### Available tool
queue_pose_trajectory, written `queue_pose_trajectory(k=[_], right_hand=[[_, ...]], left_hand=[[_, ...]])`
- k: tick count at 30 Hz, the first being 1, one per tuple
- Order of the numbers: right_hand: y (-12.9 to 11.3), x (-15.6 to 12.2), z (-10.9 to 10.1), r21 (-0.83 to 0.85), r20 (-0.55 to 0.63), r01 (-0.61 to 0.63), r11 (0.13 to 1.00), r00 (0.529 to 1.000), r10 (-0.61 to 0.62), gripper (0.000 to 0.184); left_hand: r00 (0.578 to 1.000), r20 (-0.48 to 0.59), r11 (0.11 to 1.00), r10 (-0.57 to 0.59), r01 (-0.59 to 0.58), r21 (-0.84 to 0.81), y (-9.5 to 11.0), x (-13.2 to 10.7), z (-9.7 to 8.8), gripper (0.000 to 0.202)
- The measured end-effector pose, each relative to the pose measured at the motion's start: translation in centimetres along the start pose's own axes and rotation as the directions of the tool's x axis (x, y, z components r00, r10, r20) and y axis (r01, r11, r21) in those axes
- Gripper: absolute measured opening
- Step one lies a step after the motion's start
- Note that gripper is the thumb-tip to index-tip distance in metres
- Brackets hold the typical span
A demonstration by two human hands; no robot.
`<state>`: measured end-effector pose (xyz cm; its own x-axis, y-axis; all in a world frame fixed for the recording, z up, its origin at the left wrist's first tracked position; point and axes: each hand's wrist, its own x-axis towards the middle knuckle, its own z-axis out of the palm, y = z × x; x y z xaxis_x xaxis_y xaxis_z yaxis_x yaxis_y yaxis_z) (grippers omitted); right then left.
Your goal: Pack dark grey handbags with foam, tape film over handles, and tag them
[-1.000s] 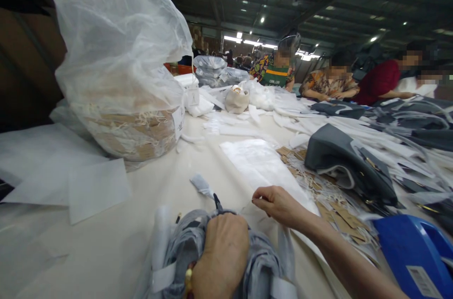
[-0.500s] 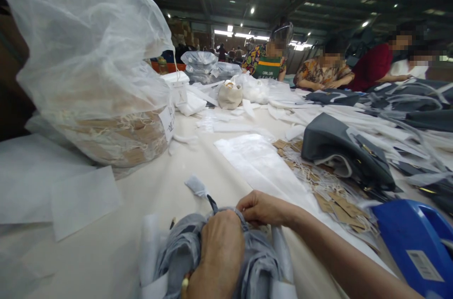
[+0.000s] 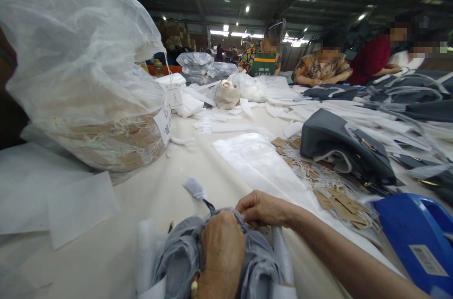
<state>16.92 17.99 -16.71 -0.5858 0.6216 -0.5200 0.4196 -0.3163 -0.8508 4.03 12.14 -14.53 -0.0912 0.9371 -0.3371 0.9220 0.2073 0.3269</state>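
A grey bag wrapped in thin clear film (image 3: 184,256) lies on the table right in front of me. My left hand (image 3: 221,252) is closed on its top, fingers curled into the material. My right hand (image 3: 264,208) sits just beside it, fingers pinched on the bag's upper edge near a dark strap end. A small grey-white tab (image 3: 194,188) sticks out past the bag.
A large white mesh sack of brown tags (image 3: 92,82) stands at left. White sheets (image 3: 258,164), loose brown tags (image 3: 336,197) and another grey bag (image 3: 345,148) lie to the right, with a blue bin (image 3: 414,237) at the near right. Several people sit at the far side.
My right hand has come in from the white sheet to the top of the grey bag and pinched there. My left hand has kept its hold.
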Motion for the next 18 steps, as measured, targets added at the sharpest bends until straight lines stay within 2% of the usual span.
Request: queue_pose_trajectory(k=[6, 11, 14, 18], right_hand=[[-0.1, -0.1, 0.0, -0.055, 0.025, -0.006, 0.998, 1.000, 0.007, 0.011], [-0.3, -0.5, -0.5, -0.286, 0.001, 0.028, 0.958, 1.000, -0.029, 0.013], [-0.8, -1.0, -0.9, -0.481, -0.044, 0.030, 0.876, 0.997, -0.059, 0.016], [-1.5, -1.7, -1.2, -0.710, -0.107, -0.010, 0.705, 0.990, -0.093, 0.018]], left_hand=[[1.000, -0.003, 0.995, -0.007, 0.006, -0.095, 0.0, 0.3, 0.2, 0.028], [1.000, -0.016, 0.998, 0.011, -0.012, -0.055, 0.0, 0.1, 0.1, 0.030], [1.000, -0.020, 1.000, 0.023, -0.022, 0.021, 0.1, -0.3, -0.1, 0.032], [0.998, -0.034, 0.997, 0.057, -0.055, 0.058, 0.0, -0.8, -0.6, 0.031]])
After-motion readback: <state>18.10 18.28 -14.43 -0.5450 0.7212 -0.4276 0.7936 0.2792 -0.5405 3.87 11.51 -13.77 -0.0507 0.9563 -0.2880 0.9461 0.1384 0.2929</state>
